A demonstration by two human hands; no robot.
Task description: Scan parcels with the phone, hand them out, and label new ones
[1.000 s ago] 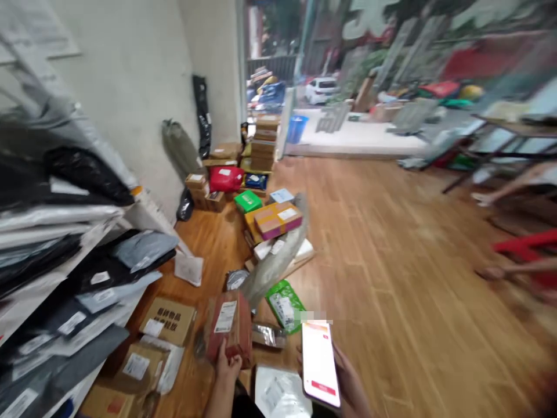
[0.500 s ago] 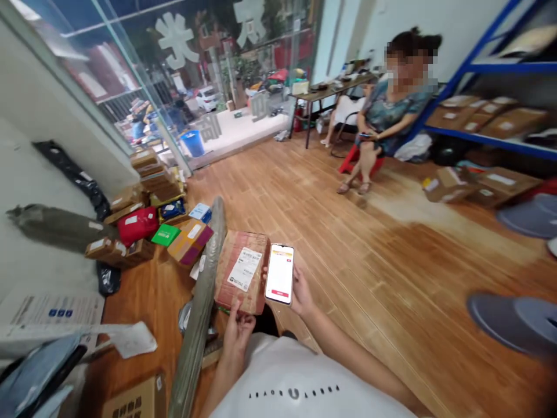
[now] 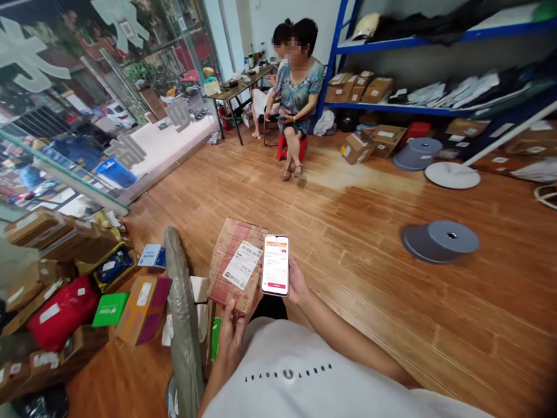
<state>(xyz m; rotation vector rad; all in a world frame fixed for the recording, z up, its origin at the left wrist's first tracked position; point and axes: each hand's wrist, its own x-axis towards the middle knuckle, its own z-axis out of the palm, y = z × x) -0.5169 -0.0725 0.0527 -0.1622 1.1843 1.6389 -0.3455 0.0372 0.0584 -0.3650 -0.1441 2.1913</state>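
**Box and phone held up side by side**

Over the wood floor (image 3: 391, 278), the person holds two things close together. The left hand (image 3: 232, 334) grips the bottom edge of a flat brown box (image 3: 235, 264), which tilts up so its white label (image 3: 242, 265) shows. The right hand (image 3: 298, 284) is closed around a phone (image 3: 275, 265) with a lit screen. The phone sits just beside the label, touching the box edge or nearly so.

Since a second ago the view has swung from the wall and the parcel pile to the open room. The box was low by the pile then, and the phone was apart from it. Now both are raised and meet in front of the chest, with the screen next to the label.

Counting what shows: one box in hand, one phone, one long wrapped roll (image 3: 183, 313) standing by the left arm. On the floor at the left lie one red bag (image 3: 61, 310), one green packet (image 3: 111, 309) and one orange and purple box (image 3: 143, 307), with more brown boxes behind that are too jumbled to count. Two grey discs (image 3: 439, 241) and one white disc (image 3: 452, 174) rest on the floor at the right. Two people (image 3: 298, 87) sit by a blue shelf (image 3: 391, 107) at the back.
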